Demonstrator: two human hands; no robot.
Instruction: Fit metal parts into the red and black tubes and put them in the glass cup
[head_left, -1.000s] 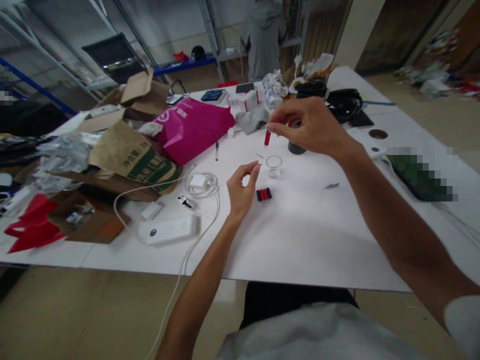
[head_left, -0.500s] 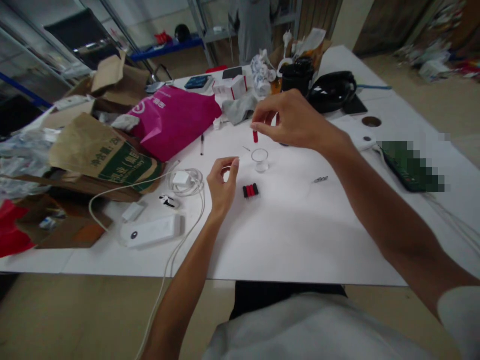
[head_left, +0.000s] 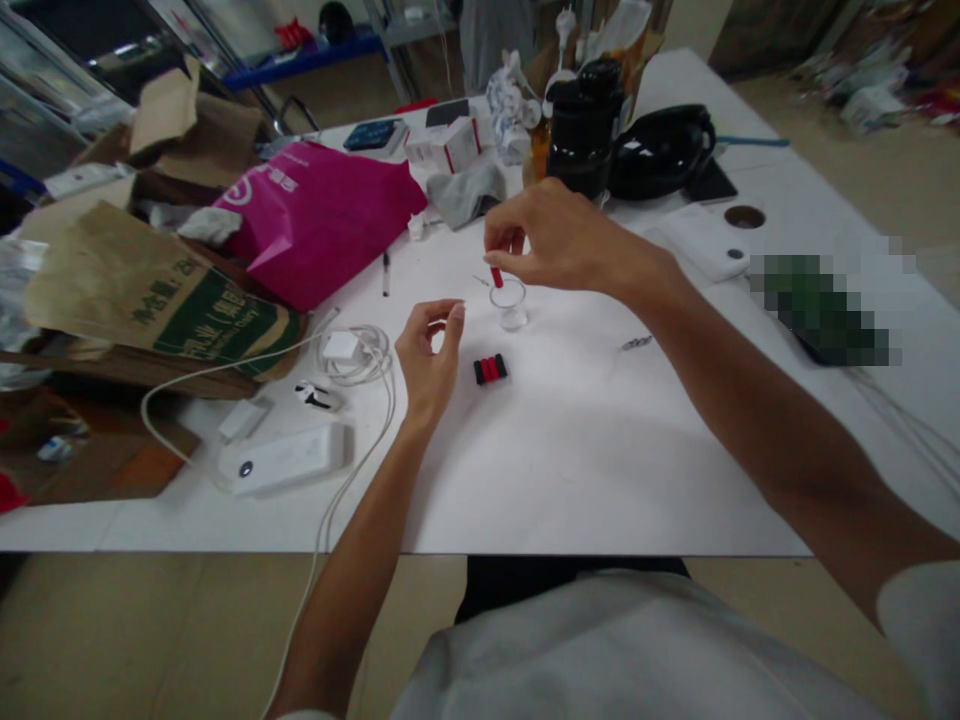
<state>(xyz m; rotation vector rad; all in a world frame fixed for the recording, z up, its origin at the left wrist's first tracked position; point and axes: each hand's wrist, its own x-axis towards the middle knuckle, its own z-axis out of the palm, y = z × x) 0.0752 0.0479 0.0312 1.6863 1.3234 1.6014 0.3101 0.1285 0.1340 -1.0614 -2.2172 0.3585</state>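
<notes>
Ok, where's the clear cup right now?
In the head view, the clear cup stands near the center, right of the left hand and beyond the red and black cylinders.

Right hand [head_left: 551, 235] pinching a small red piece [head_left: 496, 278], its lower end overlapping in view the rim of a clear cup [head_left: 514, 320] on the white table [head_left: 585, 480]. Left hand [head_left: 430, 355], beside the cup, thumb and forefinger curled. Nearer: a red-and-black row of pieces [head_left: 491, 370]. Farther left: a magenta bag [head_left: 322, 220].
</notes>
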